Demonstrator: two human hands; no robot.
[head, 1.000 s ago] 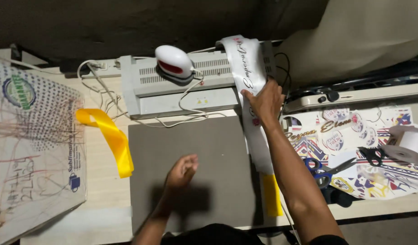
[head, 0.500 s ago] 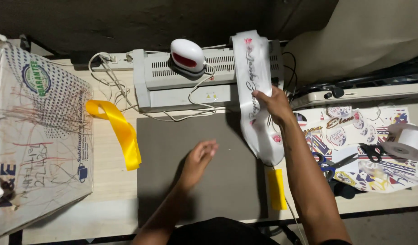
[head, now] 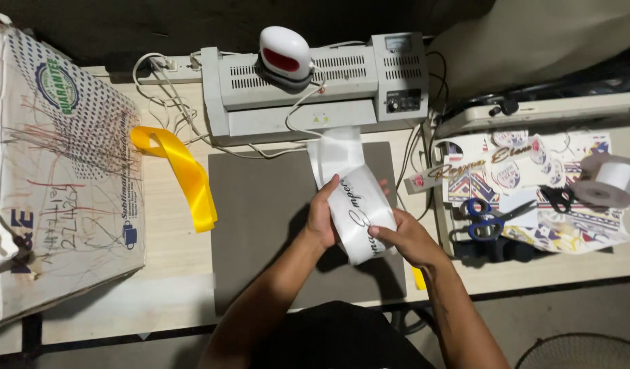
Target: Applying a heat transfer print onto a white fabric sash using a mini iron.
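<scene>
A wide white satin ribbon (head: 350, 191) with dark script lettering lies over the grey mat (head: 260, 205) and is lifted at its near end. My left hand (head: 323, 217) grips the ribbon's left edge with the thumb on top. From the right, my right hand (head: 408, 240) pinches the ribbon's lower end. The ribbon's far end rests flat against the front of the grey laminating machine (head: 315, 89).
A small white and red heat iron (head: 285, 51) sits on the laminator. A yellow ribbon (head: 182, 171) lies left of the mat, beside a large cardboard box (head: 55, 178). On the right are blue scissors (head: 489, 212), black scissors (head: 561, 198), a white ribbon roll (head: 612, 181) and printed stickers.
The ribbon was draped over the laminator under my right hand; now it is pulled down onto the mat. My left hand rose from the mat and took hold of it.
</scene>
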